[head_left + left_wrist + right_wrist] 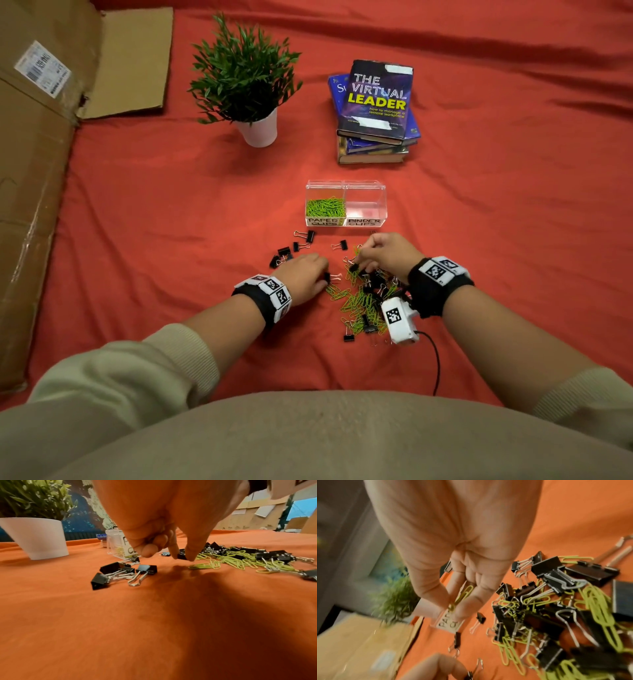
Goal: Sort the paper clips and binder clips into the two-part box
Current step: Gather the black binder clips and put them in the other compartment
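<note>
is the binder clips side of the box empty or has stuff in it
Empty: the binder clips compartment shows only clear walls, while green paper clips fill the other.

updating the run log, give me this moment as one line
left hand pinches binder clip | right hand pinches green paper clip | box: paper side part-filled, binder side empty

Box (346, 202) top open; loose clips (301, 245) front.

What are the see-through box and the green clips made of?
The two-part box looks like clear hard plastic: glossy walls you see through. The green paper clips look like bent wire with a matte green coating, probably plastic over metal; the core isn't visible.
</note>
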The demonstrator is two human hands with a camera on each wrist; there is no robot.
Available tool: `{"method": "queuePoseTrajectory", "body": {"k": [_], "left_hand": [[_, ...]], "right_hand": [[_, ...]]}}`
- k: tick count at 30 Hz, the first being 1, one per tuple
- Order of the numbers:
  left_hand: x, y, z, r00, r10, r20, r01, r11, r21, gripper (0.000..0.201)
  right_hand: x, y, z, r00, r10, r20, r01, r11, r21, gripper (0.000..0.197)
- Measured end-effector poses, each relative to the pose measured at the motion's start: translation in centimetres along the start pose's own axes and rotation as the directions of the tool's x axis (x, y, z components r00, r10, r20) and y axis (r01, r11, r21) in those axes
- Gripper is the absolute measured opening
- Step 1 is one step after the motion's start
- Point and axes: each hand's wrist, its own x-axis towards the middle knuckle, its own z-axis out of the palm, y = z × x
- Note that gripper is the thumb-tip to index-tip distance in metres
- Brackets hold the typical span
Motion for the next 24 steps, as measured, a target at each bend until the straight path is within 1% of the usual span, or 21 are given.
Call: {"method": "queuePoseTrajectory", "body": {"k": [2,4,6,9,11,12,13,14,15,16,17,19,22,24], "left_hand": [[0.0,-0.5,-0.3,0.997,-0.057,-0.043,0.053,0.996,-0.073,0.029],[-0.1,-1.1,-0.5,0.990,-0.127,-0.067,0.115,0.981,-0.154,0.030],[-0.3,-1.2,-0.5,0.987,-0.148,-0.067,0.133,0.973,-0.187,0.036],[-0.5,-0.2,-0.1,0.997,-0.065,-0.039,0.059,0.990,-0.130,0.033],[-0.5,0.7,0.4,1.000,-0.018,-0.007,0.018,0.995,-0.095,0.033],[-0.4,1.1,0.7,1.000,-0.005,0.009,0.005,0.997,-0.072,0.034],[-0.4,1.4,0.8,1.000,0.005,0.022,-0.004,0.999,-0.046,0.034],[-0.4,1.7,1.0,1.000,0.013,0.027,-0.013,1.000,-0.026,0.033],[-0.4,1.8,1.1,0.999,0.019,0.027,-0.018,1.000,-0.018,0.032],[-0.4,2.0,1.1,0.999,0.023,0.027,-0.022,1.000,-0.012,0.029],[-0.5,2.1,1.1,0.999,0.030,0.031,-0.030,1.000,0.007,0.027],[-0.7,2.3,1.0,0.997,0.057,0.045,-0.062,0.993,0.099,0.023],[-1.1,2.6,0.9,0.995,0.088,0.055,-0.097,0.971,0.217,0.023],[-1.2,2.6,1.0,0.994,0.096,0.053,-0.106,0.966,0.238,0.026]], "right_hand": [[-0.3,-0.2,-0.5,0.999,0.019,0.045,-0.029,0.969,0.244,0.015],[-0.5,0.1,-0.6,0.995,0.034,0.095,-0.068,0.922,0.381,0.013],[-0.6,0.6,-0.4,0.991,0.040,0.127,-0.092,0.896,0.433,0.017],[-0.7,1.0,0.1,0.988,0.059,0.143,-0.120,0.880,0.460,0.027],[-0.7,1.3,0.5,0.987,0.083,0.141,-0.137,0.891,0.434,0.023],[-0.6,1.4,0.8,0.986,0.098,0.133,-0.142,0.916,0.375,0.018],[-0.6,1.5,1.1,0.989,0.103,0.110,-0.129,0.955,0.267,0.014],[-0.4,1.6,1.3,0.994,0.087,0.073,-0.094,0.991,0.098,0.011],[-0.4,1.7,1.6,0.998,0.045,0.037,-0.041,0.993,-0.109,0.010],[-0.2,1.9,2.0,1.000,-0.016,0.013,0.020,0.952,-0.306,0.010],[-0.1,2.0,2.4,0.997,-0.075,0.011,0.072,0.886,-0.458,0.010],[-0.1,2.3,3.5,0.988,-0.140,0.059,0.145,0.750,-0.645,0.011],[-0.3,3.3,4.9,0.970,-0.179,0.164,0.237,0.548,-0.802,0.017],[-0.5,3.9,5.5,0.960,-0.198,0.198,0.269,0.456,-0.848,0.019]]}}
